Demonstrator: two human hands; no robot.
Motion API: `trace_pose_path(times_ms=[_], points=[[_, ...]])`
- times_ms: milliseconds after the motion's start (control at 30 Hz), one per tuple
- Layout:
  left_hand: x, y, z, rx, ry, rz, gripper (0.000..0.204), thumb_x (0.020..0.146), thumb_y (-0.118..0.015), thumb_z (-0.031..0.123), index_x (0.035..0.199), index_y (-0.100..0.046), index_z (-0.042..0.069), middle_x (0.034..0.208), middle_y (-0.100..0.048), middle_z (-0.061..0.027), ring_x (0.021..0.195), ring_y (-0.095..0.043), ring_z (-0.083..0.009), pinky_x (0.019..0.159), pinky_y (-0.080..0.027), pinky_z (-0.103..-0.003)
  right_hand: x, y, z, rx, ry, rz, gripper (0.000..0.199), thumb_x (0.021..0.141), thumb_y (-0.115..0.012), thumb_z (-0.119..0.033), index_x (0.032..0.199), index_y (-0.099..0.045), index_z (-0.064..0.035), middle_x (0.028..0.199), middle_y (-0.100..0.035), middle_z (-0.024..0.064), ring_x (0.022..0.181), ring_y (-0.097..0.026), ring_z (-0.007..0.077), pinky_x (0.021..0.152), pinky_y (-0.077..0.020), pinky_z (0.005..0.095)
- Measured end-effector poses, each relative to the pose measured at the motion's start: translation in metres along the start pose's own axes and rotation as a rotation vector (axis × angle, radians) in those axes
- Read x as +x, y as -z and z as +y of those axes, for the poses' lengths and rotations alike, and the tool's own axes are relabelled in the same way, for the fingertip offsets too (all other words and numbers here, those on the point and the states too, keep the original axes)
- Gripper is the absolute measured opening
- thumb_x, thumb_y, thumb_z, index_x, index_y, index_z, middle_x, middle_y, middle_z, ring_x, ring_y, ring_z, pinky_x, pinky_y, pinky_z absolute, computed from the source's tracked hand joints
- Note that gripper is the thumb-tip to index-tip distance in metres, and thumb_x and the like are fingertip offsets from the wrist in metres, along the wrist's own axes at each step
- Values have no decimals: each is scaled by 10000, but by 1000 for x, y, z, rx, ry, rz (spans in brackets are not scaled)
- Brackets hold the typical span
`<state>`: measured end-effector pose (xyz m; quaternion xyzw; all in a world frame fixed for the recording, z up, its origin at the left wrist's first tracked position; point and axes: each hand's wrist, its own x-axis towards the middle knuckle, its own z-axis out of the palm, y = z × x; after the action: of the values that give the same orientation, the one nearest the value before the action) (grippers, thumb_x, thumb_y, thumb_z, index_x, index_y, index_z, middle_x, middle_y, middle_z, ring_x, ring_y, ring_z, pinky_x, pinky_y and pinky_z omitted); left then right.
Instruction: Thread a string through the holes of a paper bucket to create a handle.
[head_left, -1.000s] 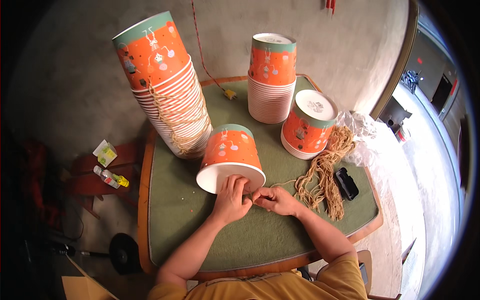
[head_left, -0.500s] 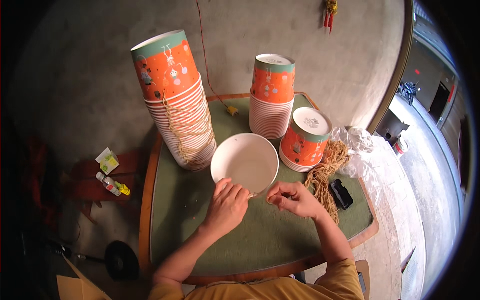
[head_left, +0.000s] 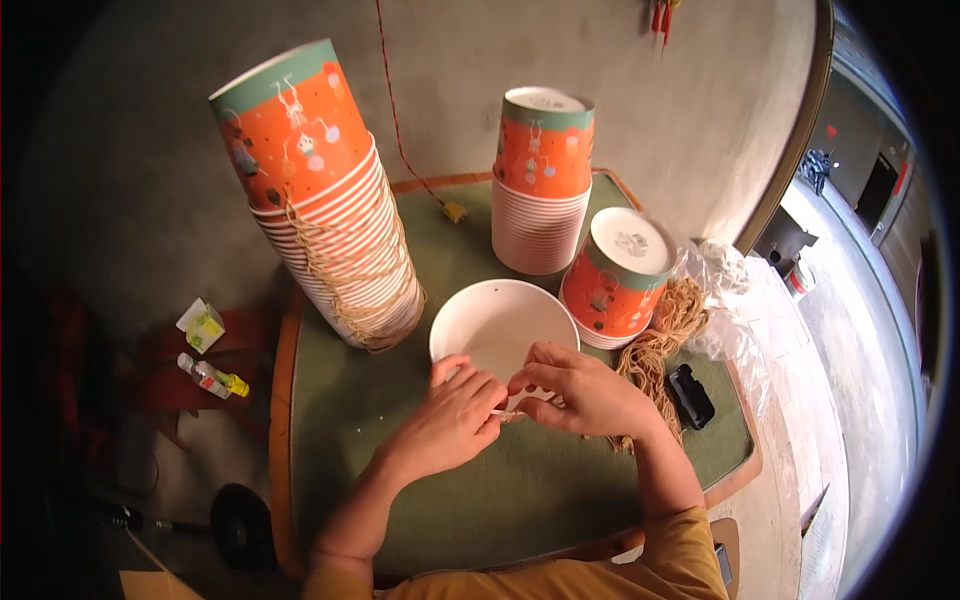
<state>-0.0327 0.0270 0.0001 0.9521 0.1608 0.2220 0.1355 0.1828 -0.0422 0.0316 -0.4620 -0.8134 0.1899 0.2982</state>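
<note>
A paper bucket (head_left: 495, 318) with a white inside stands mouth up in front of me, a small hole showing in its far wall. My left hand (head_left: 452, 415) is closed on its near rim, the thumb reaching inside. Close beside it, my right hand (head_left: 590, 392) bends over the same rim with its fingers pinched. A bit of tan cord (head_left: 513, 417) shows just under the rim between the hands; the fingertips largely hide it. Right of the bucket lies a bundle of tan cords (head_left: 648, 365).
Tall nested orange buckets (head_left: 335, 220) wound with cord lean at left. Another upside-down stack (head_left: 540, 190) stands behind, a shorter one (head_left: 615, 280) at right. A black case (head_left: 690, 397) and clear plastic bags (head_left: 728, 310) lie right on the green table (head_left: 440, 520). A yellow plug (head_left: 455, 212) lies behind.
My right hand has moved left and inward, over the bucket's rim and close to my left hand. The left hand keeps its hold on the rim. The view has shifted slightly.
</note>
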Motion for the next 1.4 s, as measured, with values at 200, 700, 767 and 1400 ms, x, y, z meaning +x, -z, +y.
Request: trace_pose_path(times_ms=[200,700,767,1400], points=[[1,0,-3,-8,14,-6,172,807,-635,83,912,-500,68,882,-525,-68,958,-554,-241,1055,-299,-447,2,-3,5,48,5,-65,162,852,-657,-131,1001,-662,-66,925,-568,95,961,-577,283,864,-454,405],[-3,0,-3,-7,39,17,197,798,-656,106,961,-557,55,904,-571,-62,971,-573,-232,1052,-314,-435,3,-17,-8,-143,178,81,209,732,-708,-68,905,-595,-98,913,-537,48,885,-562,259,772,-463,374],[-4,0,-4,-16,34,22,192,800,-655,107,958,-559,54,904,-576,-62,973,-575,-232,1048,-320,-429,2,-17,-17,-340,221,87,221,716,-715,-99,892,-581,-106,913,-518,47,863,-550,239,747,-466,364],[-5,12,-6,-102,-52,-75,235,846,-693,216,986,-570,73,947,-574,-38,983,-574,-212,1040,-310,-403,-14,-14,-20,-382,166,74,138,799,-700,-140,924,-642,-129,747,-530,24,738,-608,214,658,-513,351]])
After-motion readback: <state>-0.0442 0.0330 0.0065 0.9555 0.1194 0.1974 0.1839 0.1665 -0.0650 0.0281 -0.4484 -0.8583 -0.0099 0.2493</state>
